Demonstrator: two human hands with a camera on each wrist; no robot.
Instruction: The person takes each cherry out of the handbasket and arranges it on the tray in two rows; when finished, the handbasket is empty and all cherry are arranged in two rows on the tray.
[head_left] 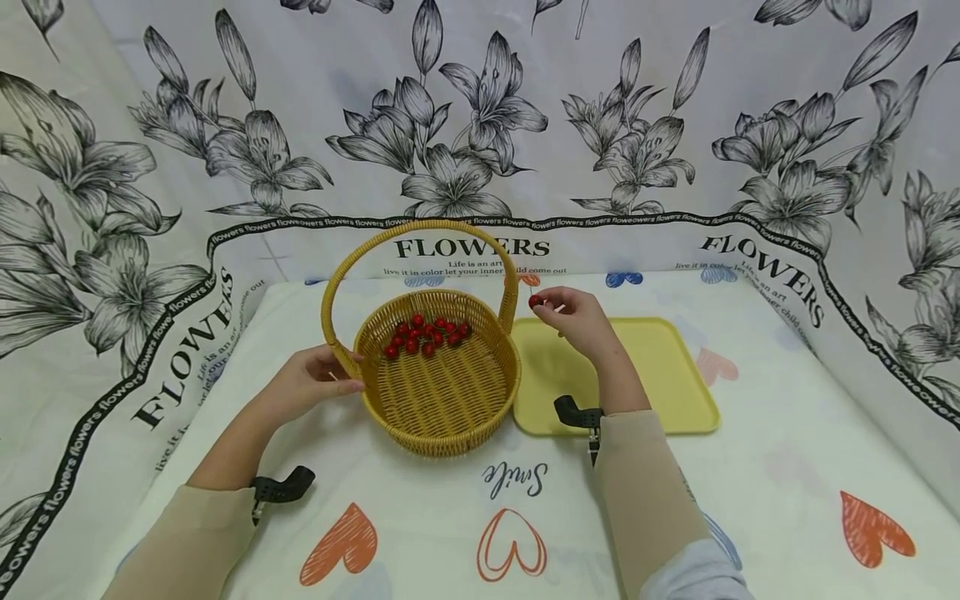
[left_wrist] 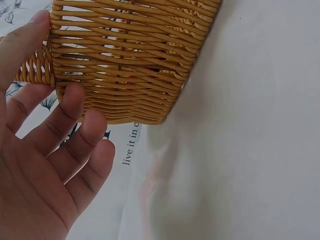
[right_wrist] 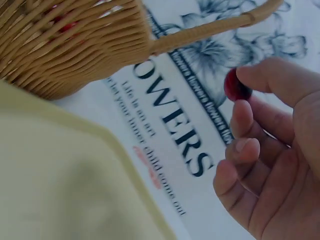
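A round wicker basket point(head_left: 442, 433) with a tall arched handle point(head_left: 420, 227) stands on the cloth. Inside it, toward the far side, lie several dark red cherries point(head_left: 428, 333). My left hand point(head_left: 311, 383) holds the basket's left side at the foot of the handle, thumb and fingers about the rim. To the right of the handle, my right hand point(head_left: 581, 323) pinches a single cherry point(right_wrist: 237, 86) between thumb and fingertips. That hand is raised over the far left part of a yellow tray point(head_left: 686, 383), with the cherry just beyond the tray's edge.
The tray lies right beside the basket, its left corner close to the basket wall. A white cloth point(head_left: 420, 533) printed with hearts and words covers the table. Behind and at both sides hangs a flower-printed curtain point(head_left: 555, 108).
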